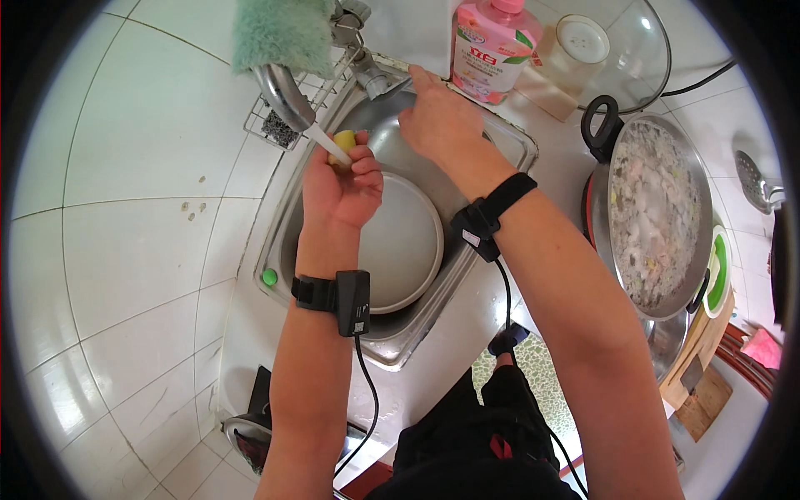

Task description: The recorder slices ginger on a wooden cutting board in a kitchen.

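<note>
My left hand (340, 179) is palm up under the tap spout (285, 98), fingers curled around a small yellow lump (342, 143) that looks like a peeled piece of root or vegetable. Running water (327, 143) falls onto it. Farther right, my right hand (442, 117) is at the tap's metal lever (395, 89), its fingers closed at the lever's end. Below both hands is the steel sink (392, 350), with a round metal basin (438, 242) inside, partly covered by my left hand and forearm.
A wide pan (658, 208) of foamy liquid stands at the right. Behind the sink are a pink detergent bottle (492, 50) and a glass lid (642, 42). A wire rack (254, 125) holds a scouring pad (280, 130). A green cap (269, 277) lies on the left rim.
</note>
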Motion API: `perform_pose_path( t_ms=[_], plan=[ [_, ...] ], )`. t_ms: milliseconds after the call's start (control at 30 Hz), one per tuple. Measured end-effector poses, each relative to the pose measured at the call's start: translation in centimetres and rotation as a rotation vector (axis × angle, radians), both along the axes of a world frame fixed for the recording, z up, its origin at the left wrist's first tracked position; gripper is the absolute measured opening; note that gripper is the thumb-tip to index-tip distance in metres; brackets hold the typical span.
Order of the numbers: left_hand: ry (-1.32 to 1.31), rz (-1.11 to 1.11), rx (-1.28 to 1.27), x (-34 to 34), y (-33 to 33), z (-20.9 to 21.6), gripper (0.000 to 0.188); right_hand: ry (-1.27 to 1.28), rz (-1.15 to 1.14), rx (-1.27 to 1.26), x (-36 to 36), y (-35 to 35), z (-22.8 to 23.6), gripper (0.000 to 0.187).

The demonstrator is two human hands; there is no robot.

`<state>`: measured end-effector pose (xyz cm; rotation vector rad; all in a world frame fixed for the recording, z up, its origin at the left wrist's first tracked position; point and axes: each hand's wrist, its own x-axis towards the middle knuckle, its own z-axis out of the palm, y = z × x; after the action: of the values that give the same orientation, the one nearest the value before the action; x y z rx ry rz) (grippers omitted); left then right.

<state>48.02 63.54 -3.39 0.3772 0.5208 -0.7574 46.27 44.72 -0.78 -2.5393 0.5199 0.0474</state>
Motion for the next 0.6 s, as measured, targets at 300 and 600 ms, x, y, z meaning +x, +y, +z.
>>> perform_pose_path(
  t_ms=[300, 600],
  plan=[
    [-0.056, 0.022, 0.397, -2.2, -1.3, 0.3, 0.022, -0.036, 0.025, -0.027, 0.3, -0.2, -0.4, 0.072],
    [-0.190, -0.211, 0.694, -3.5, 0.8, -1.0, 0.026, 0.092, 0.081, 0.007, 0.6, -0.6, 0.0, 0.070]
  ],
)
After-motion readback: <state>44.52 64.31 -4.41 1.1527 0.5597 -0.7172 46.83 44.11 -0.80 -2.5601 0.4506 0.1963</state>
